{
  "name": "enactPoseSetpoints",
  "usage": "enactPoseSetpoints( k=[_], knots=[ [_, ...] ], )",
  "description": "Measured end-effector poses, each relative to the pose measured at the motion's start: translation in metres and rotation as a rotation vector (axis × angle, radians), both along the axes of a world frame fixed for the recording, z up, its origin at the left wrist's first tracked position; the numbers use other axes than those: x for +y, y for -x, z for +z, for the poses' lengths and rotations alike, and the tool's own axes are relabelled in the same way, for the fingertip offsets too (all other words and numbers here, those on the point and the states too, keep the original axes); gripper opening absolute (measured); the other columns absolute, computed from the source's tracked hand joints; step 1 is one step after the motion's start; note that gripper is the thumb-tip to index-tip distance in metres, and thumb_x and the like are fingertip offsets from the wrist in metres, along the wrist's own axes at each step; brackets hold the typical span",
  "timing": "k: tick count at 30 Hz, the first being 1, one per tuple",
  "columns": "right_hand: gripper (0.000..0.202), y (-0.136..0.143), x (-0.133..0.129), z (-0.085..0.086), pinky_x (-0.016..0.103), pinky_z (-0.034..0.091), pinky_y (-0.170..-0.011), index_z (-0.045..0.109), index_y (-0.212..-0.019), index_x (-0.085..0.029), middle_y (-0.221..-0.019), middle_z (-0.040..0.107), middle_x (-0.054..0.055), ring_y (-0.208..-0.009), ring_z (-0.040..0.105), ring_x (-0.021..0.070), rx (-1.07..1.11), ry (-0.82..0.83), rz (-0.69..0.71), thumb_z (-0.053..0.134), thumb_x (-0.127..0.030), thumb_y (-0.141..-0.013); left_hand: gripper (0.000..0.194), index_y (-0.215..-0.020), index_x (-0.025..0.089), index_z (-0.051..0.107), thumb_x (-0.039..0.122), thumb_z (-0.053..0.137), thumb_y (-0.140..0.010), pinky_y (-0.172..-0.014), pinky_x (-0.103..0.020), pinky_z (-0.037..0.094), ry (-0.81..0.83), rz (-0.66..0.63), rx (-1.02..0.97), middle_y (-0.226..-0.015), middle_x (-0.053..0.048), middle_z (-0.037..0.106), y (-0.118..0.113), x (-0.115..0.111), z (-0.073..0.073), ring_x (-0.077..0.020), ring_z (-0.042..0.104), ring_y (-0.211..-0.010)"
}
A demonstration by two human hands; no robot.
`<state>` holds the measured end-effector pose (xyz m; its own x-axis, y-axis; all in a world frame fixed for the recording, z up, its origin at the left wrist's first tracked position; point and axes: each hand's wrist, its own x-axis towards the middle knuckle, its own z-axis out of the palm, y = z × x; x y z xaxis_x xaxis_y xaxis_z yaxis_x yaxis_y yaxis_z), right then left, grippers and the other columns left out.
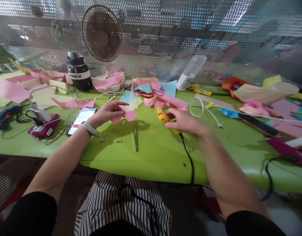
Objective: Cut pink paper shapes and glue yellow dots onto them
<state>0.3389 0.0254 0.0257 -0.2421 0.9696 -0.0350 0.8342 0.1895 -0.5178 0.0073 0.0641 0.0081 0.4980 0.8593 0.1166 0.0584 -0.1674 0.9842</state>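
Observation:
My left hand (109, 114) is closed in a pinch at a small pink paper piece (130, 115), left of the middle of the table. Thin clear strips (133, 96) show just behind the paper; I cannot tell whether they touch it. My right hand (181, 120) is wrapped round a yellow glue gun (162, 115), whose nozzle end points up and away to the left. Its black cord (187, 154) runs down over the table's front edge. Between the hands lie metal tweezers (135, 139), with tiny pale bits (102, 136) to their left.
A phone (81, 121) and a magenta power strip (46, 126) lie at the left. Behind stand a black bottle (79, 73), a fan (102, 34) and a tilted clear bottle (191, 72). Coloured paper (169, 100) and a white cable (210, 113) lie on the green table (156, 164).

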Motion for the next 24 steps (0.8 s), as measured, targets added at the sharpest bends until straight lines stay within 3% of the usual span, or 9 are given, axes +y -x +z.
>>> enactPoseSetpoints(
  k=[3, 6, 11, 18, 24],
  knots=[
    [0.037, 0.005, -0.006, 0.001, 0.039, 0.058, -0.071, 0.06, -0.102, -0.02, -0.092, 0.072, 0.008, -0.082, 0.072, 0.025, 0.595, 0.084, 0.063, 0.068, -0.034, -0.069, 0.048, -0.126, 0.012, 0.063, 0.023, 0.077, -0.081, -0.074, -0.024, 0.057, -0.004, 0.001, 0.007, -0.094, -0.008, 0.078, 0.0, 0.002, -0.003, -0.0131, 0.072, -0.081],
    [0.026, 0.022, -0.018, -0.001, 0.036, 0.059, -0.065, 0.063, -0.092, -0.018, -0.083, 0.07, 0.006, -0.069, 0.067, 0.019, 0.861, 0.099, 0.104, 0.067, -0.037, -0.074, 0.048, -0.127, 0.012, 0.063, 0.024, 0.077, -0.082, -0.073, -0.025, 0.057, -0.011, 0.003, 0.024, -0.095, -0.009, 0.078, -0.001, 0.002, -0.003, -0.0137, 0.073, -0.081],
    [0.032, 0.051, -0.037, -0.006, 0.026, 0.041, -0.042, 0.061, -0.083, -0.02, -0.063, 0.054, -0.003, -0.049, 0.047, 0.0103, 0.769, 0.043, 0.115, 0.078, -0.046, -0.075, 0.046, -0.125, 0.009, 0.064, 0.021, 0.076, -0.083, -0.073, -0.025, 0.057, -0.032, 0.038, 0.03, -0.094, -0.011, 0.078, -0.005, -0.002, 0.001, -0.0137, 0.073, -0.08],
    [0.034, 0.065, -0.046, -0.017, 0.027, 0.034, -0.046, 0.054, -0.08, -0.021, -0.062, 0.048, -0.004, -0.053, 0.042, 0.0102, 0.584, -0.122, 0.157, 0.071, -0.05, -0.085, 0.042, -0.121, 0.01, 0.067, 0.02, 0.077, -0.081, -0.068, -0.022, 0.056, -0.077, 0.01, -0.014, -0.09, -0.008, 0.077, -0.007, 0.002, -0.004, -0.0118, 0.072, -0.076],
    [0.036, 0.069, -0.049, -0.024, 0.027, 0.031, -0.048, 0.052, -0.082, -0.021, -0.059, 0.045, -0.006, -0.05, 0.039, 0.0097, 0.489, -0.164, 0.179, 0.068, -0.053, -0.087, 0.042, -0.121, 0.009, 0.065, 0.019, 0.076, -0.082, -0.083, -0.028, 0.059, -0.085, -0.003, 0.005, -0.094, -0.009, 0.078, -0.008, 0.0, -0.003, -0.0145, 0.074, -0.086]
  ],
)
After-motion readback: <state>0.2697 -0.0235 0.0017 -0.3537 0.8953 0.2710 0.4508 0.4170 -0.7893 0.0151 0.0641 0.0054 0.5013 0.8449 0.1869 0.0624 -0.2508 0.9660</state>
